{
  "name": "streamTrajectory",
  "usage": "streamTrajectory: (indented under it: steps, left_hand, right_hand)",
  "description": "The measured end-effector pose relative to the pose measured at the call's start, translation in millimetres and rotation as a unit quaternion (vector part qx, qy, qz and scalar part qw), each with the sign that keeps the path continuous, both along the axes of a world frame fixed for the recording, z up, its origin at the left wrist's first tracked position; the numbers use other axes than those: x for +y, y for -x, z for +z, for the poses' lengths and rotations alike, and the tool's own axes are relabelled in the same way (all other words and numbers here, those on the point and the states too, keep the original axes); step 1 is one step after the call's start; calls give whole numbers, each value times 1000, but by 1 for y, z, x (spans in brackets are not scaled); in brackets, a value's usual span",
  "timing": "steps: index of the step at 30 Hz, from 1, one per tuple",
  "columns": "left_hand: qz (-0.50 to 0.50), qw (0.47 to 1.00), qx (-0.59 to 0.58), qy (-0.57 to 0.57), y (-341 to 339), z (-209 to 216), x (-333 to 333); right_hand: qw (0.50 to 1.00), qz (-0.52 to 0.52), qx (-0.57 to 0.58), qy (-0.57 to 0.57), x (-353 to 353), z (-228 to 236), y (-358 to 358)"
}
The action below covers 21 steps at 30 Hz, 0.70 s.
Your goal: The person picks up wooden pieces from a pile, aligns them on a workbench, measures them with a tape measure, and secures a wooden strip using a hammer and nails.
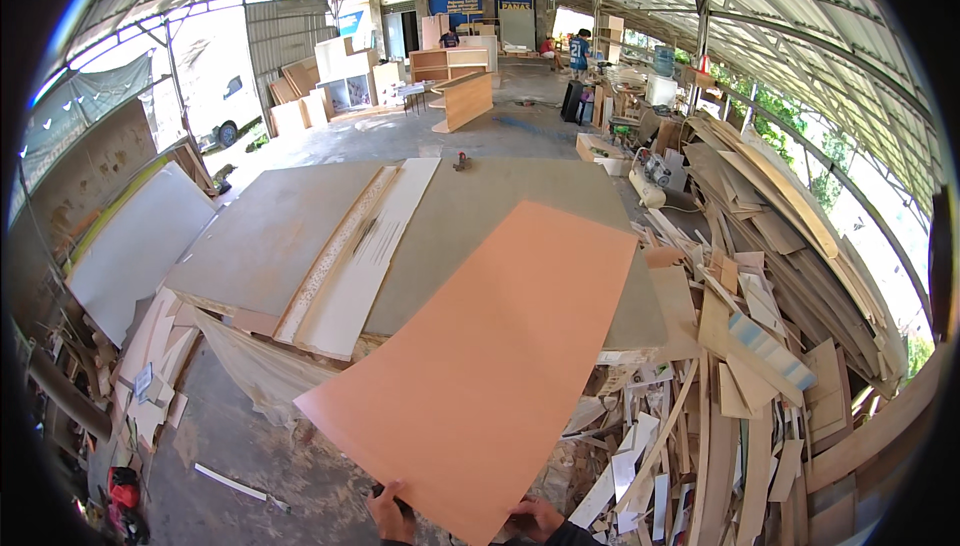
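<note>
A large, thin orange-tan sheet (490, 346), plain and smooth, stretches out in front of me. Its near end is between my hands, and its far end lies over the big grey-brown worktable (450, 206). At the sheet's near left edge my left hand (390, 514) is closed on it, thumb on top. My right hand (538, 519) grips the near right edge in the same way, its fingers partly hidden. Left of the sheet, a long white board (385, 246) lies on the table, alongside a speckled strip (335, 256). A small red tool (462, 161) sits at the table's far edge.
Wood offcuts (640, 466) heap up at my right, below tall stacked boards (800, 246). An air compressor (650, 181) stands beyond them. A white panel (140, 236) leans at the left; a red tool (124, 496) lies on the floor. Other people (579, 51) are far back near cabinets.
</note>
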<state>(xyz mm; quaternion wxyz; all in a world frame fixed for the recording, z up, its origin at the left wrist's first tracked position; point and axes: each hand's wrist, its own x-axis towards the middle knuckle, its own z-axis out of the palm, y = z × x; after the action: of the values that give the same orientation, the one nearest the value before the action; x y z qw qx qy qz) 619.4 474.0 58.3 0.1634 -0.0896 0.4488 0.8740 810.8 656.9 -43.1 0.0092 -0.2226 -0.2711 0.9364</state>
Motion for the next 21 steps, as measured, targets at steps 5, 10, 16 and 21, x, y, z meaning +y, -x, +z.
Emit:
streamTrajectory:
  steps: [5, 10, 16, 21]
  left_hand:
    - [45, 994, 99, 22, -32, 79, -36]
    - [83, 982, 149, 83, -63, 143, -81]
    - [147, 942, 193, 231, -108, 174, -193]
    - [96, 843, 190, 495, -172, 186, -287]
  right_hand:
    - [972, -157, 35, 173, 58, -22, 3]
    - [944, -303, 42, 125, 165, -86, 10]
    - [949, -309, -30, 59, 229, -96, 30]
    - [964, -264, -7, 21, 223, -108, 54]
